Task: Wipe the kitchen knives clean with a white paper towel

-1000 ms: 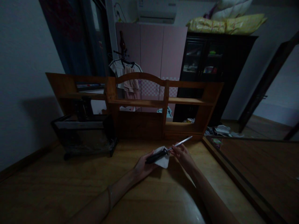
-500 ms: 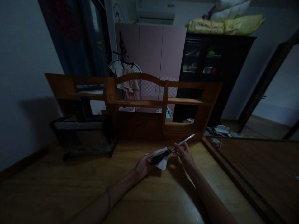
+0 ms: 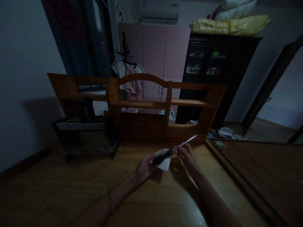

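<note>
A long tool with a black handle and a thin metal shaft (image 3: 188, 141) is held above the wooden desk (image 3: 99, 186). My left hand (image 3: 145, 167) is closed round the black handle (image 3: 161, 157) together with a white cloth (image 3: 165, 164) wrapped about it. My right hand (image 3: 187, 154) pinches the metal shaft just past the handle. The shaft's tip points up and to the right, towards the wooden shelf unit (image 3: 165, 104).
A dark glass tank (image 3: 85, 135) stands at the back left of the desk. The shelf unit runs along the desk's far edge. A second dark wooden surface (image 3: 265, 170) adjoins on the right. Beyond are a pink wardrobe (image 3: 156, 53) and a black cabinet (image 3: 213, 66).
Both hands with the tool have lifted slightly and shifted a little to the right; the grip is unchanged.
</note>
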`<state>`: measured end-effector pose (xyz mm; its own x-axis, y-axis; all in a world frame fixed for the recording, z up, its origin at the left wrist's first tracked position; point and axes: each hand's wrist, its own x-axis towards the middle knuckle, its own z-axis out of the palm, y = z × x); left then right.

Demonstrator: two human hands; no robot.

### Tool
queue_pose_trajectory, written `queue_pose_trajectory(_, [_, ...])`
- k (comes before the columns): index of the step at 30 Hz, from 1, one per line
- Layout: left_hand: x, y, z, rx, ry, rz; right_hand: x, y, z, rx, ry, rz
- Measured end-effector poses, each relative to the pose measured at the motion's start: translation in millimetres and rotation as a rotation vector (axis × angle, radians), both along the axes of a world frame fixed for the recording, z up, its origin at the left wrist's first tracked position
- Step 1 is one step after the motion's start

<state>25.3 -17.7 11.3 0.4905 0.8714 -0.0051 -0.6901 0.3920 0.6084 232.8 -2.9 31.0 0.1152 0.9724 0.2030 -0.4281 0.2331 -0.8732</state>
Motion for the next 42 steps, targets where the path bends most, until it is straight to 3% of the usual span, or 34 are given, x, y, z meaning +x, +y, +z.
queue_pose_trajectory(11, [3, -2, 1.4, -0.029, 0.029, 0.041, 5, 9, -5.0, -0.001, -0.019, -0.114])
queue_pose_trajectory(15, [3, -4, 4.3, -0.030, 0.023, 0.035, 5, 6, -2.7, -0.004, 0.004, -0.105])
queue_pose_trajectory(21, [1, -1, 5.1, -0.020, -0.035, 0.022, 4, 1, 2.2, 0.000, 0.042, 0.018])
queue_pose_trajectory(30, [2, 2, 1.7, -0.010, -0.031, 0.053, 3, 2, -0.1, 0.032, -0.018, -0.040])
queue_pose_trajectory(38, [9, -5, 5.7, 0.125, 0.149, 0.053, 8, 11, -8.9, 0.039, -0.047, -0.117])
queue_pose_trajectory(42, [12, -4, 2.5, 0.097, 0.173, 0.156, 12, 14, -12.4, 0.047, -0.050, -0.151])
